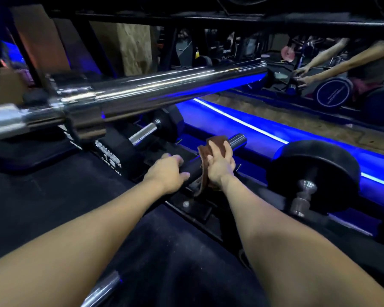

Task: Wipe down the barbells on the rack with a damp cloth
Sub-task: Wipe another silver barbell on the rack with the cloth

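gym | chrome barbell [164, 87] | weight plate [313, 173] | wall mirror [319, 63]

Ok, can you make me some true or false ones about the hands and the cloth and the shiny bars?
1. The right hand presses a brown cloth on the dark bar. True.
2. The left hand holds the cloth. False: it grips the dark bar, bare.
3. The big chrome bar sits above the hands. True.
4. The cloth is bright white. False: it is brown.
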